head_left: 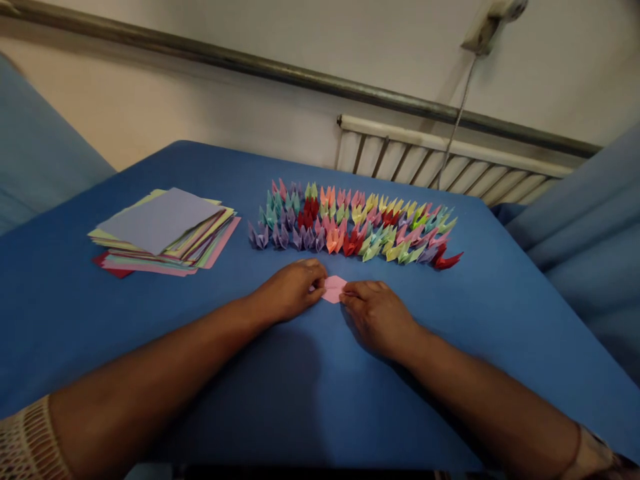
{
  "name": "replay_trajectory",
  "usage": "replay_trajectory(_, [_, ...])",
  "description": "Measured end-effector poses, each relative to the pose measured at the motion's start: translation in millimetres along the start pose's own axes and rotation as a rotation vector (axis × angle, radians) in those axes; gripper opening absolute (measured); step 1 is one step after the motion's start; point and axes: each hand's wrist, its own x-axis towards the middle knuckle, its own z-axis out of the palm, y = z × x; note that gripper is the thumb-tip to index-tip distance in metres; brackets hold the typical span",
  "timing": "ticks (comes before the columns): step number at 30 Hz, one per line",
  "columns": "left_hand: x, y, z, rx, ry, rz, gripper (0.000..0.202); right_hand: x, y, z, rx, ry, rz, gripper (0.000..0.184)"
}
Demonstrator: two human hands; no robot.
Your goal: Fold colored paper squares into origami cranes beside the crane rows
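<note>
A small piece of folded pink paper (334, 289) lies low over the blue tabletop between my two hands. My left hand (296, 288) pinches its left end, thumb and fingers pressed together. At the opposite end, the fingertips of my right hand (379, 315) close on the paper's right edge. Part of the paper is hidden under the fingers, so the exact fold cannot be made out. Just beyond my hands stand several rows of folded paper cranes (335, 237) in purple, pink, red, green, yellow and teal.
A fanned stack of coloured paper sheets (165, 223) lies on the left of the blue table (240, 400). Behind the table are a wall pipe (300, 73), a radiator (450, 150) and a hanging cord (459, 113). Blue curtains (590, 247) hang at both sides.
</note>
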Motion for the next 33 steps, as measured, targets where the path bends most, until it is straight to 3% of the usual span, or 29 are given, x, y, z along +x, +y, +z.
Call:
replay_trajectory(7, [-2.4,-1.8,-2.4,0.056,0.005,0.001,0.009,2.2,-2.4,-2.1,-0.003,0.005,-0.019,0.035])
replay_trajectory(12, [3.5,-3.5,5.3,0.059,0.093,0.013,0.024,3.3,-4.9,-1.9,0.002,0.004,-0.018,0.035])
replay_trajectory(16, [9.4,-4.4,11.5,0.065,0.095,0.072,0.021,4.3,-3.9,-2.7,-0.012,-0.018,-0.051,0.035])
replay_trajectory(23, [12.0,-0.4,12.3,0.02,0.11,-0.038,0.03,5.4,-2.9,-2.1,-0.01,-0.009,-0.066,0.035])
replay_trajectory(28, [13.2,-4.2,15.5,-0.016,0.119,-0.059,0.015,5.4,-2.1,2.2,0.003,0.015,-0.068,0.035])
replay_trajectory(33, [13.5,-2.6,17.0,0.022,0.154,-0.097,0.019,4.7,-0.9,5.8,0.007,0.036,-0.069,0.033])
